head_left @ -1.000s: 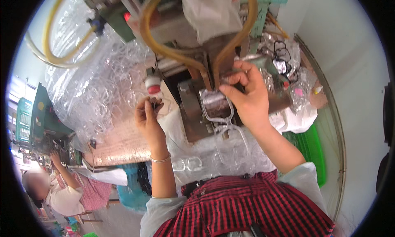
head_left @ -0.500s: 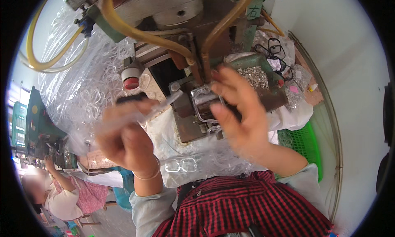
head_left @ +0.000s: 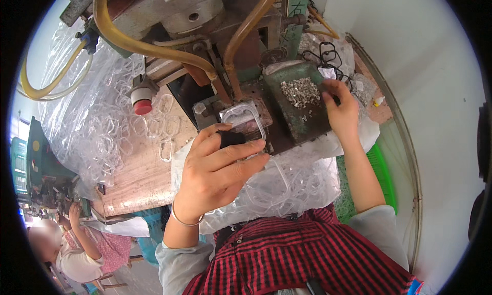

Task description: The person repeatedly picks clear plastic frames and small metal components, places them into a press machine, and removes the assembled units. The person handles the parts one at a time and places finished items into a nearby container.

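My left hand [head_left: 215, 169], with a black sleeve [head_left: 231, 139] on one finger, grips a clear plastic eyeglass frame [head_left: 282, 176] at the machine's metal block [head_left: 238, 113]. One rim of the frame lies over the block, while the other sticks out toward me past my fingertips. Over to the right, my right hand [head_left: 342, 108] is at the right edge of a green metal tray [head_left: 287, 118], thumb and fingers closed together. Whatever is between those fingertips is too small to make out. A heap of tiny silvery metal parts [head_left: 301, 92] lies in the tray.
Yellow hoses [head_left: 154, 46] hang from the machine above my hands. A red button [head_left: 142, 107] is left of the block. Many clear frames [head_left: 110, 126] pile up in plastic at left. A green basket [head_left: 382, 174] stands at lower right. Another person [head_left: 84, 249] sits at far left.
My left hand has come right from the table side onto the frame at the block; the blurred clear piece it held is no longer seen there. My right hand has left the frame for the tray.
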{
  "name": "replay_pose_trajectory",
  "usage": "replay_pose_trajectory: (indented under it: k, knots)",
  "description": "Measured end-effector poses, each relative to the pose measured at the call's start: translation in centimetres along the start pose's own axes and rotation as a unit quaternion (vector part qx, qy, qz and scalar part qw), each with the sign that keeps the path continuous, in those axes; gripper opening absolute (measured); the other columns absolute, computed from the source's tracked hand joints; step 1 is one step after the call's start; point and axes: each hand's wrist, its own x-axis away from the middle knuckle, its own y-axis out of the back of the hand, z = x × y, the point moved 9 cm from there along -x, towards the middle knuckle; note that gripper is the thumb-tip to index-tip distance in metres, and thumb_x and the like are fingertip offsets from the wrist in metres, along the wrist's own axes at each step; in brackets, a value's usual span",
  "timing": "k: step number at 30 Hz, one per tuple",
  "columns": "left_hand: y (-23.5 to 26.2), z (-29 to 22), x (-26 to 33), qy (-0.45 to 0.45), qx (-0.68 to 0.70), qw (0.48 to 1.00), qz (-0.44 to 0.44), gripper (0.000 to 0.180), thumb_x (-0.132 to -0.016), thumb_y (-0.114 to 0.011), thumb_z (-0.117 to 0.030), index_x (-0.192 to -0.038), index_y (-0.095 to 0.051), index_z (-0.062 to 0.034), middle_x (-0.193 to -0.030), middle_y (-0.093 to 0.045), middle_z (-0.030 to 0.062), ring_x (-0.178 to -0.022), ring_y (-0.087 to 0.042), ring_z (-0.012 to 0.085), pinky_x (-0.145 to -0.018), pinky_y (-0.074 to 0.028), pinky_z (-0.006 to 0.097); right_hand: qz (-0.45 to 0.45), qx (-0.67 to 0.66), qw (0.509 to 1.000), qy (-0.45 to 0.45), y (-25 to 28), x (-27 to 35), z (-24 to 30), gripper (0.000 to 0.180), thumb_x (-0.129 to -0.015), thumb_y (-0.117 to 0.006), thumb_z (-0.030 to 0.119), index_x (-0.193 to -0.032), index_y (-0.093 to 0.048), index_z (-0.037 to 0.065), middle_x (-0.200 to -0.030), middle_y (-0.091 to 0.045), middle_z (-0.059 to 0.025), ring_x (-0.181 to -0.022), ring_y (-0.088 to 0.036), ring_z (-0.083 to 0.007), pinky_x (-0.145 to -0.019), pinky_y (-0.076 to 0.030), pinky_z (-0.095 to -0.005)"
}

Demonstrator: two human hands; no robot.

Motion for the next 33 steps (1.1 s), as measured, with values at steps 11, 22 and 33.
replay_pose_trajectory:
  k: [11, 22, 33]
  knots:
    - [-0.9, -0.1, 3.6, 0.070, 0.021, 0.994, -0.086, 0.025, -0.074, -0.083, -0.013, -0.097, -0.076, -0.0071, -0.115, -0.074, 0.0130, -0.117, -0.066, 0.0331, -0.106, -0.048, 0.051, 0.091, 0.215, 0.971, 0.047, -2.1, 4.2, 3.5, 0.014, -0.075, -0.079, 0.010, -0.086, -0.071, 0.007, -0.094, -0.065, -0.0115, -0.099, -0.061, -0.0355, -0.086, -0.050, -0.0446]
    - [4.5, 19.4, 15.0, 0.091, -0.324, 0.923, 0.189, 0.046, -0.081, -0.063, 0.003, -0.126, -0.065, -0.0092, -0.115, -0.070, 0.0107, -0.116, -0.061, 0.0306, -0.103, -0.046, 0.042, 0.050, 0.136, 0.989, -0.027, -2.4, 2.6, 2.4, 0.012, -0.084, -0.072, 0.010, -0.094, -0.068, 0.004, -0.094, -0.072, -0.0138, -0.092, -0.068, -0.0327, -0.081, -0.052, -0.0419]
    - [10.2, 32.7, 19.8, 0.449, -0.216, 0.858, -0.125, 0.024, -0.084, -0.073, -0.019, -0.104, -0.076, -0.0057, -0.091, -0.066, 0.0157, -0.085, -0.067, 0.0317, -0.076, -0.052, 0.041, -0.084, 0.215, 0.973, 0.008, 4.5, 5.8, -0.2, 0.010, -0.089, -0.070, 0.005, -0.099, -0.073, 0.004, -0.094, -0.073, -0.0086, -0.088, -0.069, -0.0259, -0.080, -0.053, -0.0366]
